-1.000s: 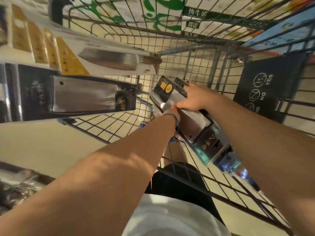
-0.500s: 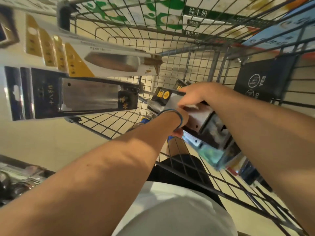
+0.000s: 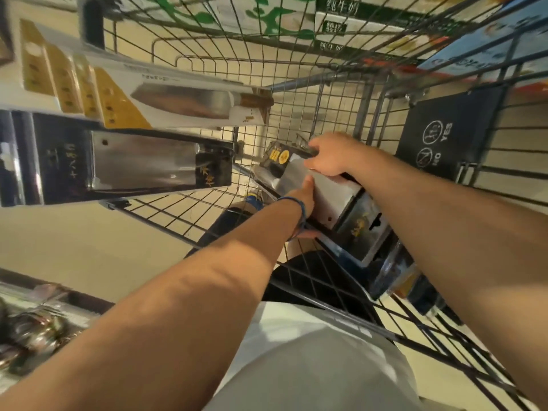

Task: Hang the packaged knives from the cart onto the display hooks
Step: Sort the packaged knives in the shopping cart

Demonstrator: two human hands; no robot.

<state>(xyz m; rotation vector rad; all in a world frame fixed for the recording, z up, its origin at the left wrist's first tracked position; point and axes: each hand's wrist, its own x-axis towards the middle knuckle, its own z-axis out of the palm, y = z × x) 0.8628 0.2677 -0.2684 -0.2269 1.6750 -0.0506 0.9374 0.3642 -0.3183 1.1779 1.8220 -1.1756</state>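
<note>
Inside the wire cart (image 3: 296, 93), both my hands hold a stack of packaged cleavers (image 3: 338, 197) in black and silver cards. My left hand (image 3: 302, 203) grips the stack's near edge, thumb on top and fingers underneath. At the stack's far end my right hand (image 3: 329, 158) curls over the top. On the left, black-carded cleavers (image 3: 142, 161) hang in a row from display hooks. Above them hang white and gold-carded cleavers (image 3: 166, 99). The hooks themselves are hidden behind the cards.
The cart's black child-seat flap (image 3: 444, 134) with YES/NO signs stands at the right. Milk cartons (image 3: 335, 16) show beyond the cart's far wall. A low shelf of shiny packaged goods (image 3: 32, 330) lies at lower left. Pale floor shows below the hanging knives.
The stack of packaged cleavers has shifted slightly within the cart as both hands regripped it. My right hand moved toward the far end. The view swung a little.
</note>
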